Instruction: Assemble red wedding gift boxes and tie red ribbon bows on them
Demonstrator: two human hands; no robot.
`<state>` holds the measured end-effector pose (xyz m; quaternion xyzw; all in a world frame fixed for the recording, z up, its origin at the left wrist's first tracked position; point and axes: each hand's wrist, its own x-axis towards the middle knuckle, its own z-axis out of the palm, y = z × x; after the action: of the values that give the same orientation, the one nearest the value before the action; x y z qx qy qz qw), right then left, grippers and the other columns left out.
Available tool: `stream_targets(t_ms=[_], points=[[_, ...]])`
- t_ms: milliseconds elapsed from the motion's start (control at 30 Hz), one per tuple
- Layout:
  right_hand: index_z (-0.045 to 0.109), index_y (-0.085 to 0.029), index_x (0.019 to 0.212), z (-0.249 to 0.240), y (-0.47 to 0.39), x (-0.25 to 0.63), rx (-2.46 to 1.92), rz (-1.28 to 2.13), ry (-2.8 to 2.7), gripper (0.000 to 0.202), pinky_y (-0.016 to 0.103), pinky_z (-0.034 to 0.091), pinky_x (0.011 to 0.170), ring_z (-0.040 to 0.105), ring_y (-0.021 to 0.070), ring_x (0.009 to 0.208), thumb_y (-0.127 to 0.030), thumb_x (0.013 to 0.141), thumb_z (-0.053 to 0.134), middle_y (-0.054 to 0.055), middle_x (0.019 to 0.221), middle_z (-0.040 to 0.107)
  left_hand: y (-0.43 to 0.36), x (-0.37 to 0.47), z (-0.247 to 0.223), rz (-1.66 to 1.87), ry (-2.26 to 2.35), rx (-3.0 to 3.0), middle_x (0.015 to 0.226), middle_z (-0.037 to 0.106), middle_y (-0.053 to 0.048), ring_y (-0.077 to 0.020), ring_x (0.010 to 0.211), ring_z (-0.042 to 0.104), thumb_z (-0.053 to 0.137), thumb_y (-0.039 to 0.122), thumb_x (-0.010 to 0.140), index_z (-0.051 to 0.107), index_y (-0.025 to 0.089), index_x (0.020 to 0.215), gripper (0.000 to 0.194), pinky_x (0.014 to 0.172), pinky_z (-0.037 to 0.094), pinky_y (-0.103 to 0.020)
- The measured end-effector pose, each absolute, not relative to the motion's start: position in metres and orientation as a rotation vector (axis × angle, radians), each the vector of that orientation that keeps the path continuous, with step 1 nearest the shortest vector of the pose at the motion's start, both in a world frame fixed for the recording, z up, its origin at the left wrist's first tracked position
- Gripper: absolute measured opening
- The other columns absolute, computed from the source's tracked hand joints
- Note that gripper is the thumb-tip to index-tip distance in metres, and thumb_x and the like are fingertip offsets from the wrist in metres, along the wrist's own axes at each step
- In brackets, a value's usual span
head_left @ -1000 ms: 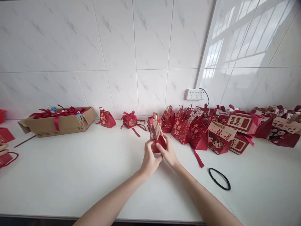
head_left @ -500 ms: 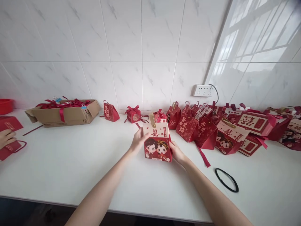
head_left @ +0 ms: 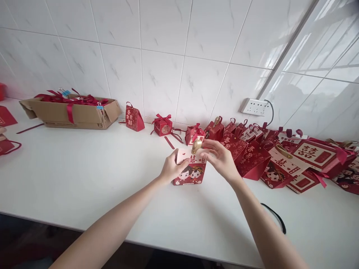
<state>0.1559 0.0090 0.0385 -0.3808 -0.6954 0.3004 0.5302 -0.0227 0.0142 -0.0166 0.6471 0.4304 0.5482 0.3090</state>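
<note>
A red and pink gift box (head_left: 193,175) with two cartoon figures stands upright on the white table, a gold strap (head_left: 196,146) looped at its top. My left hand (head_left: 174,166) grips the box's upper left side, thumb across the front. At the top right edge, beside the strap, my right hand (head_left: 220,158) touches the box with its fingers bent; its fingertips are partly hidden behind the top.
Many red boxes (head_left: 256,158) crowd the right side. A cardboard box of ribbons (head_left: 81,118) is at the back left, near another person's hand (head_left: 2,134). A black loop (head_left: 276,216) lies front right; a power strip (head_left: 256,107) is on the wall.
My right hand has risen from the box's lower right side to its top edge. The box now stands on the table, and the view has tilted.
</note>
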Motion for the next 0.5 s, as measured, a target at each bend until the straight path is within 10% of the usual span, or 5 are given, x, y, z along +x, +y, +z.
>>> stream_targets(t_ms=[300,500], points=[[0.056,-0.016,0.077,0.074,0.026,0.135,-0.818,0.895,-1.926,0.015,0.029,0.05,0.064,0.061,0.0134,0.067,-0.028,0.074,0.064,0.002,0.075,0.062,0.019,-0.04,0.006,1.2,0.92,1.663,0.086,0.067,-0.005,-0.02,0.08,0.064,0.068,0.035,0.069,0.058,0.016,0.091,0.03,0.069,0.051,-0.029],[0.049,-0.019,0.089,0.075,0.03,0.136,-0.687,0.964,-1.973,0.017,0.022,0.045,0.056,0.054,0.0086,0.061,-0.016,0.075,0.057,-0.004,0.07,0.054,0.008,-0.02,0.018,1.405,0.998,1.621,0.08,0.066,-0.003,-0.0174,0.076,0.063,0.068,0.038,0.07,0.06,0.016,0.08,0.025,0.067,0.051,-0.025]])
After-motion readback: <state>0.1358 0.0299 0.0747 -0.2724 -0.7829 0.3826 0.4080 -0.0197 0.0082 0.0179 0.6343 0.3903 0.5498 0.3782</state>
